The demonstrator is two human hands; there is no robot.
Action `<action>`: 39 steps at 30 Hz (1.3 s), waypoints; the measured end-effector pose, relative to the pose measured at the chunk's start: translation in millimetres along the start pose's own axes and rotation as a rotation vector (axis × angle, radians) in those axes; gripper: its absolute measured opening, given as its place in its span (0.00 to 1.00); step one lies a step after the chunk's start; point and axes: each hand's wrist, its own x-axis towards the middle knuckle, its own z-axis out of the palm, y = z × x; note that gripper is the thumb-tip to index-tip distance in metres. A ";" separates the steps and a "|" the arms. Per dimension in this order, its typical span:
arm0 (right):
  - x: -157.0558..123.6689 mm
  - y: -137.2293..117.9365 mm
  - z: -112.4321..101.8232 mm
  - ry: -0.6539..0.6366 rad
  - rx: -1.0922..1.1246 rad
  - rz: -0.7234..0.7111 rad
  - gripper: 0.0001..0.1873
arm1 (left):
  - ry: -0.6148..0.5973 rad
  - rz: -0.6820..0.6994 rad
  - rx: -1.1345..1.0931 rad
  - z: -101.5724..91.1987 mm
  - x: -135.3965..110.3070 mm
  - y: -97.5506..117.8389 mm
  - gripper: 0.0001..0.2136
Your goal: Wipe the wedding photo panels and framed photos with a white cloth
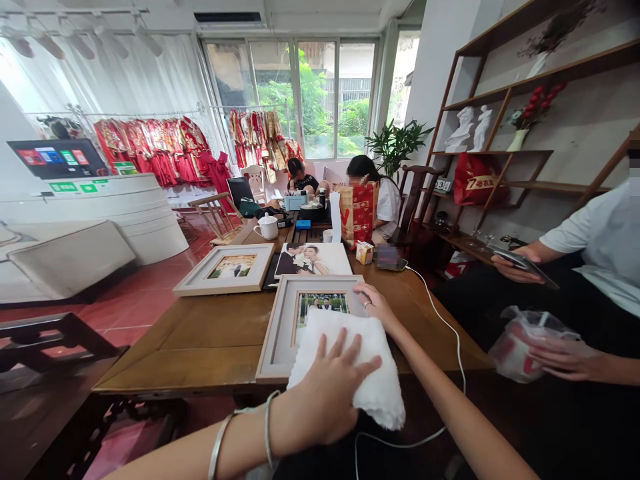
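A light wooden picture frame with a small photo behind its wide mat lies near the table's front edge. Over its lower right part is a white fluffy cloth, which hides that corner and some of the photo. My left hand, with bangles on the wrist, presses flat on the cloth, fingers spread. At the frame's upper right corner, my right hand grips the edge with bent fingers; a ring shows on one finger. Just behind lie an unframed photo panel and, to the left, another picture frame.
On the wooden table stand a lidded white mug, a paper bag, a small box and a phone whose white cable runs off the right edge. A person sits close on the right, holding a phone and bagged cup.
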 end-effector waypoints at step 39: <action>-3.4 -27.7 -3.0 -0.044 -0.049 -0.068 0.22 | 0.046 0.059 0.073 -6.4 13.3 -31.4 0.36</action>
